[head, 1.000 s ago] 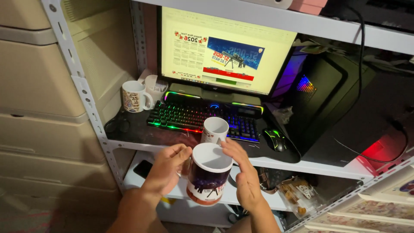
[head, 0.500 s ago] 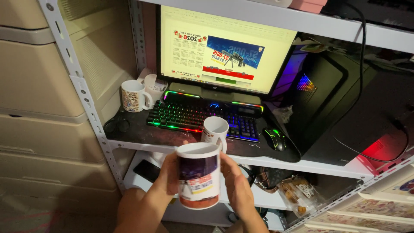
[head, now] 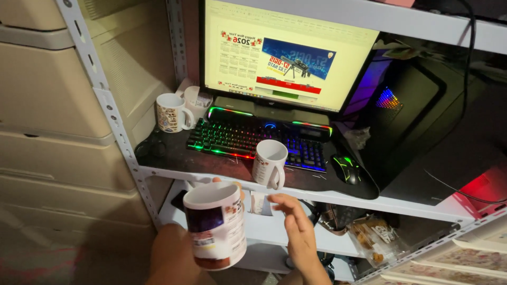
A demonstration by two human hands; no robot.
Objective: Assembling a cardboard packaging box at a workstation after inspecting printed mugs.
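A printed white mug (head: 215, 226), wrapped in a dark purple design, is held upright in the person's left hand (head: 171, 253), whose fingers are clamped round its far side, low in front of a metal shelf (head: 338, 196). The right hand (head: 296, 221) hovers just beside the mug to its right, fingers spread and loosely open, touching nothing. Directly above that open hand, a second printed mug (head: 269, 163) stands at the front edge of the shelf, its handle turned outward, just ahead of a rainbow-lit keyboard (head: 248, 140). A third mug (head: 170, 112) sits well off to the upper left of the left hand, beside a small white box. A lit gaming mouse (head: 346, 169) lies up and to the right of the free hand, and a monitor (head: 288, 55) glows with a calendar layout behind the keyboard.

The step in hand appears to be an inspection of the finished print, the mug lifted clear and turned for viewing. Judged from this, the next move would call for a steady one-handed hold, or the free hand closing on the rim, with care to keep clear of the mug perched at the shelf edge.
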